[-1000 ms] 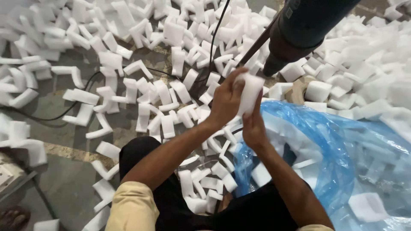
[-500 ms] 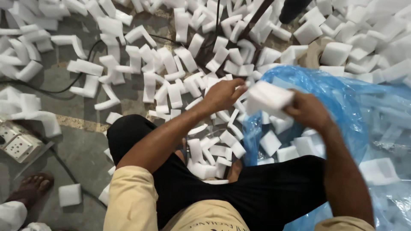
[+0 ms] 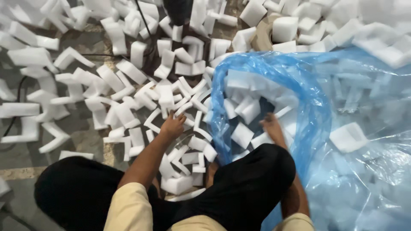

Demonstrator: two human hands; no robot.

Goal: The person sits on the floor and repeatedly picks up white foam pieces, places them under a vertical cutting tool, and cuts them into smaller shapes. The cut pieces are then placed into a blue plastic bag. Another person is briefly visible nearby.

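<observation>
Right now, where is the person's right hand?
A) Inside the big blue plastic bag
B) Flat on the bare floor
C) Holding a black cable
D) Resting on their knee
A: the right hand reaches past the rim of the blue plastic bag and sits among the white foam pieces inside it.

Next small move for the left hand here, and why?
Probably close the left hand on one of the white foam pieces under its fingers. It rests open on the pile on the floor, holding nothing, while the right hand is down inside the blue plastic bag, apparently empty.
</observation>
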